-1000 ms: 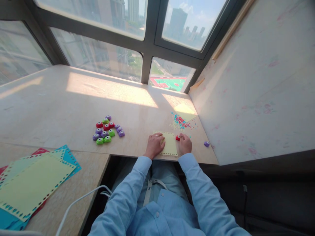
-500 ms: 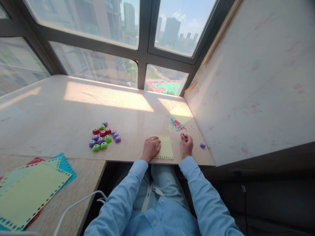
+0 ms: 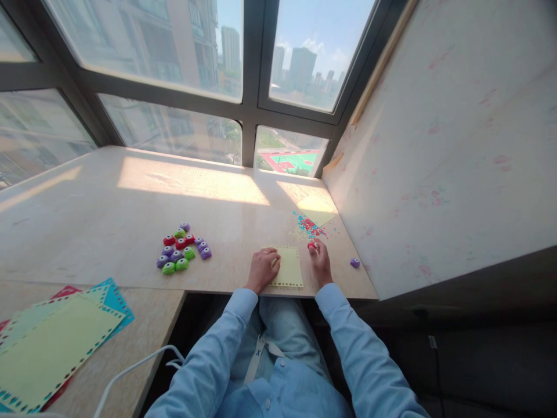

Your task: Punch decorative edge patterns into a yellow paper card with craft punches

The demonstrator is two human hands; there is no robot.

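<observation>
A small pale yellow sheet of paper (image 3: 289, 268) with holes punched along its edges lies near the front edge of the table. My left hand (image 3: 263, 270) rests over its left side, fingers bent and closed at the paper. Just right of the sheet, my right hand (image 3: 321, 264) grips a small red craft punch (image 3: 312, 246) between thumb and fingers, apart from the paper. Beyond it are scattered red, blue and yellow punched paper bits (image 3: 310, 226). A single purple craft punch (image 3: 354, 262) sits to the right of my right hand.
Several purple, green and red craft punches (image 3: 178, 244) are grouped left of my hands. Larger punched sheets (image 3: 56, 348) are stacked at lower left, near a white cable (image 3: 130, 368). Another yellow sheet (image 3: 317, 209) lies at the back by the wall (image 3: 435, 145).
My right hand has moved a little left, bringing the red craft punch nearer the sheet's right edge. My left hand stays on the paper. The view has shifted slightly.
</observation>
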